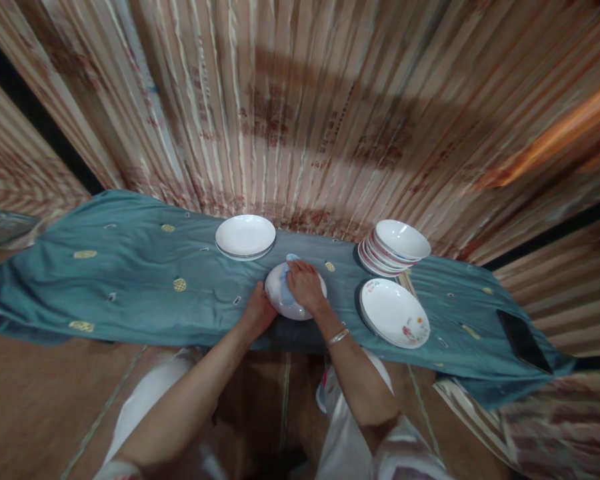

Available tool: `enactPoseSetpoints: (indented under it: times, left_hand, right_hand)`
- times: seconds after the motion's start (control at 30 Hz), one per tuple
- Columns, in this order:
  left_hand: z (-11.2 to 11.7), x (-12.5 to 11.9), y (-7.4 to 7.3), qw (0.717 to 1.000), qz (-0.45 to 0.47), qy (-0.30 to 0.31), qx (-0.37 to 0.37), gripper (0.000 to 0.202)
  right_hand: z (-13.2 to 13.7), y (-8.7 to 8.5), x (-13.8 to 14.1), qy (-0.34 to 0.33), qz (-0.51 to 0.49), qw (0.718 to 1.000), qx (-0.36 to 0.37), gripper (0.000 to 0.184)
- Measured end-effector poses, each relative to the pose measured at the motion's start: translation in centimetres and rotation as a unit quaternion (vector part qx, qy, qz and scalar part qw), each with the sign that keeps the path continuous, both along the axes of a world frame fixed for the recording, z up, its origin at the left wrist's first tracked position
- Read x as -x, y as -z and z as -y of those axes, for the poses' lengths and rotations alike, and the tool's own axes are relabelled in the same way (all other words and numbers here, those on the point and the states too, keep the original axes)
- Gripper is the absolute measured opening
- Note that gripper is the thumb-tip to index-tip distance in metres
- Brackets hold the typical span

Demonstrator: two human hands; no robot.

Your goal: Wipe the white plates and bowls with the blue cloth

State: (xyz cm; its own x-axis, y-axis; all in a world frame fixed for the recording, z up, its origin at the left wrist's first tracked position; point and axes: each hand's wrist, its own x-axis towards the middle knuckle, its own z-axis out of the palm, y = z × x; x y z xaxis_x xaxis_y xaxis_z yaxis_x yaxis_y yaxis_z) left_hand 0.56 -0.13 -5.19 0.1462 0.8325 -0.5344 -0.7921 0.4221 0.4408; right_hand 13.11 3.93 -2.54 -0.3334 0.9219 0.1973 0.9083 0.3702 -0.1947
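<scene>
A white bowl (274, 292), which looks turned upside down, is in front of me at the table's near edge. My left hand (260, 308) grips its left side by the rim, with the fingertips partly hidden. On top of the bowl, my right hand (305, 287) presses a light blue cloth (284, 288) against the surface. Part of the cloth sticks out beyond the fingers at the far side. A silvery bracelet (338, 337) circles my right wrist.
White plates (245, 235) are stacked at the back left. To the right stand several nested bowls (403, 240), with flower-patterned plates (395, 313) in front of them. A dark phone (524, 340) lies near the right end of the green tablecloth (140, 280). A patterned curtain (300, 120) hangs behind.
</scene>
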Motion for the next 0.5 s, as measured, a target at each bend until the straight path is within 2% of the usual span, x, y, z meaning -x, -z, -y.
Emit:
enactPoseSetpoints:
  times: [0.2, 0.37, 0.5]
  left_hand:
    - [-0.2, 0.1, 1.0, 1.000, 0.011, -0.006, -0.018, 0.043]
    - [0.1, -0.2, -0.3, 1.000, -0.005, -0.016, 0.004, 0.047]
    - [0.2, -0.4, -0.9, 1.000, -0.008, -0.027, -0.010, 0.046]
  right_hand:
    - [-0.4, 0.5, -2.0, 0.046, 0.005, 0.999, 0.004, 0.037]
    - [0.3, 1.7, -3.6, 0.074, -0.007, 0.997, 0.001, 0.039]
    - [1.4, 2.8, -4.5, 0.083, -0.037, 0.996, -0.019, 0.039]
